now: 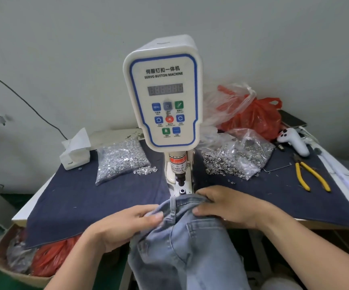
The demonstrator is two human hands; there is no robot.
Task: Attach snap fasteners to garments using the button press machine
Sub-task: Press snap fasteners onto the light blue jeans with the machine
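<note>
Denim jeans (182,237) waistband: L hand (125,225) fingers pinch it, R hand (230,206) fingers curl round.

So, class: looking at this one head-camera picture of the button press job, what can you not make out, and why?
- Machine display: digits blurred, unreadable.
- Small labels under the panel buttons: too small.
- Right hand fingers: tucked under the jeans waistband.
- Jeans legs: cut off by the bottom edge.
- Red bag contents: hidden by the plastic.

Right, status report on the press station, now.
Both hands, left and right, gripping light blue denim jeans waistband. Waistband short of white button press machine. Nothing blocking.
</note>
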